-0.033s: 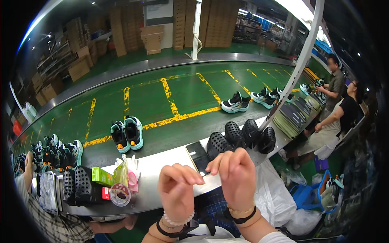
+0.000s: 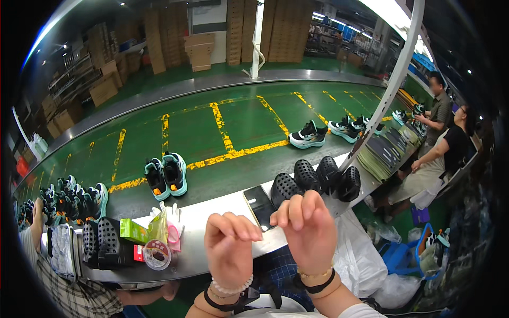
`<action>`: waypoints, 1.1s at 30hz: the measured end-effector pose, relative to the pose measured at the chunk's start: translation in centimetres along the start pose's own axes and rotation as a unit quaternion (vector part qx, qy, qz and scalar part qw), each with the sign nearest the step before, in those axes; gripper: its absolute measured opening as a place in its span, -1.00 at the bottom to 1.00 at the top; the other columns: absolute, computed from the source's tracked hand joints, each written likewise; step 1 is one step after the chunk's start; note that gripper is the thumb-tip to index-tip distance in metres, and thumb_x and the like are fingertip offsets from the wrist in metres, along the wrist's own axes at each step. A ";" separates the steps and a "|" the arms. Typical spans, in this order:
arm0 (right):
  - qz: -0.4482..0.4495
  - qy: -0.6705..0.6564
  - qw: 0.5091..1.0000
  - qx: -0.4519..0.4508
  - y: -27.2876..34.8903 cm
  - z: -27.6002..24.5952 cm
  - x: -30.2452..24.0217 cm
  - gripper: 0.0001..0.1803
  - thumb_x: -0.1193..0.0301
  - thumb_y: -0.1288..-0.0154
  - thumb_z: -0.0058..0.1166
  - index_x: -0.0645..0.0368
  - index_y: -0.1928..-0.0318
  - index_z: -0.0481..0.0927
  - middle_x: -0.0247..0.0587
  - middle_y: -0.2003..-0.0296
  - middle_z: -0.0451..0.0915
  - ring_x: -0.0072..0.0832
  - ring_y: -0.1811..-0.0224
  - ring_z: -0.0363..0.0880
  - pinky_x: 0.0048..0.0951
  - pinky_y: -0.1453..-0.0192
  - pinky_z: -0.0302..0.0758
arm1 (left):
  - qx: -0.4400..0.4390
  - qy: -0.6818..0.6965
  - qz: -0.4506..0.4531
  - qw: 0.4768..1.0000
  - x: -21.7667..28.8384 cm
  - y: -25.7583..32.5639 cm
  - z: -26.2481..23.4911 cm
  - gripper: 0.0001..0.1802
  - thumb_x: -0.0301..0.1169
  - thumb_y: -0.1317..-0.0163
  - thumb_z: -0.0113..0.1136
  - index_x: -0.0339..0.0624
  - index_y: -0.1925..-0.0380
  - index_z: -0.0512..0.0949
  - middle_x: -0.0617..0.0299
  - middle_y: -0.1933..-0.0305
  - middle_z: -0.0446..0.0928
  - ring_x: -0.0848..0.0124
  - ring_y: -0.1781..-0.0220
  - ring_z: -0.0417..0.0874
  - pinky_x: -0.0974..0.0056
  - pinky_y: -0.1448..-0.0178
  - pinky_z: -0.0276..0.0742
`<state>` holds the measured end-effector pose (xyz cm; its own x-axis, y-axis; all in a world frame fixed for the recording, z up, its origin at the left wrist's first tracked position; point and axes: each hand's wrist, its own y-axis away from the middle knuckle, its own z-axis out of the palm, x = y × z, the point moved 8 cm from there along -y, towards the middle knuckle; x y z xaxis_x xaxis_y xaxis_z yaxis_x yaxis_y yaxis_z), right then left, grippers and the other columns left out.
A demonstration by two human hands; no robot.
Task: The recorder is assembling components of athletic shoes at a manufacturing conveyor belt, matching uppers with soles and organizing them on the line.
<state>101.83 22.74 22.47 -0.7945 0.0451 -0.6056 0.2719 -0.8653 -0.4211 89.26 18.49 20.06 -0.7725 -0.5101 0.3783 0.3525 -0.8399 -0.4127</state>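
My left hand (image 2: 230, 252) and my right hand (image 2: 306, 236) are raised side by side in front of me, backs toward the camera. The fingers of both are curled in and I see nothing held; the palms are hidden. Each wrist wears a black band and a bracelet. Just beyond the hands a black phone (image 2: 260, 206) lies flat on the steel ledge (image 2: 212, 212) of the line. Several black perforated clogs (image 2: 318, 177) stand to the right of the phone.
A green conveyor belt (image 2: 238, 122) carries a teal-and-black sneaker pair (image 2: 166, 176), white-and-black sneakers (image 2: 307, 135) and more sneakers (image 2: 74, 196) at left. On the ledge are a green box (image 2: 132, 231), tape roll (image 2: 156, 254), pink scissors (image 2: 172, 233) and black clogs (image 2: 101, 241). Two people (image 2: 450, 148) work at right; a plaid sleeve (image 2: 79, 299) at lower left.
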 end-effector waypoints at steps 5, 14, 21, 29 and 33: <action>0.076 -0.196 0.978 0.008 -0.4 -0.7 1.7 -0.80 0.23 -0.30 -0.18 0.06 0.38 0.31 -0.33 0.49 0.32 -0.38 0.26 0.36 -0.30 0.05 0.29 | 0.036 0.060 0.007 0.998 0.2 -0.8 -1.6 -0.88 -0.42 -0.23 0.00 -0.18 0.37 0.28 0.16 0.42 0.35 0.30 0.35 0.44 0.19 0.20 0.42; 0.060 -0.212 0.975 -0.003 -0.9 -1.0 1.1 -0.78 0.21 -0.25 -0.16 0.04 0.44 0.28 -0.38 0.56 0.23 -0.43 0.37 0.27 -0.38 0.19 0.24 | 0.022 0.027 -0.001 0.999 -0.5 -0.9 -1.3 -0.89 -0.42 -0.22 -0.03 -0.17 0.37 0.27 0.17 0.47 0.33 0.30 0.39 0.42 0.20 0.22 0.40; 0.070 -0.199 0.977 0.006 -0.8 -1.2 1.6 -0.69 0.21 -0.34 -0.27 0.05 0.53 0.24 -0.40 0.65 0.16 -0.50 0.53 0.16 -0.42 0.38 0.22 | 0.032 0.203 -0.071 0.976 -1.4 -0.8 -1.5 -0.82 -0.31 -0.26 -0.13 -0.13 0.46 0.23 0.21 0.51 0.28 0.32 0.43 0.34 0.23 0.27 0.30; 0.099 -0.196 0.975 -0.003 -0.5 -1.5 1.9 -0.57 0.20 -0.40 -0.38 0.05 0.63 0.21 -0.44 0.76 0.09 -0.59 0.67 0.01 -0.50 0.55 0.08 | 0.015 0.239 -0.088 0.967 -1.6 -0.8 -0.8 -0.79 -0.29 -0.27 -0.17 -0.13 0.49 0.24 0.21 0.55 0.27 0.33 0.45 0.32 0.24 0.29 0.28; 0.107 -0.193 0.975 -0.027 -0.7 -1.9 2.2 -0.52 0.19 -0.43 -0.39 0.06 0.67 0.21 -0.46 0.79 0.05 -0.60 0.71 -0.04 -0.48 0.58 0.00 | 0.000 0.225 -0.082 0.971 -1.8 -1.0 -0.7 -0.79 -0.29 -0.27 -0.16 -0.13 0.50 0.23 0.22 0.55 0.27 0.33 0.45 0.32 0.24 0.29 0.28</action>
<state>100.89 24.40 20.15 -0.8586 -0.3337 -0.3892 0.4740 -0.8060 -0.3546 89.89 20.39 19.23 -0.9707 -0.2370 0.0389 0.2055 -0.9033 -0.3766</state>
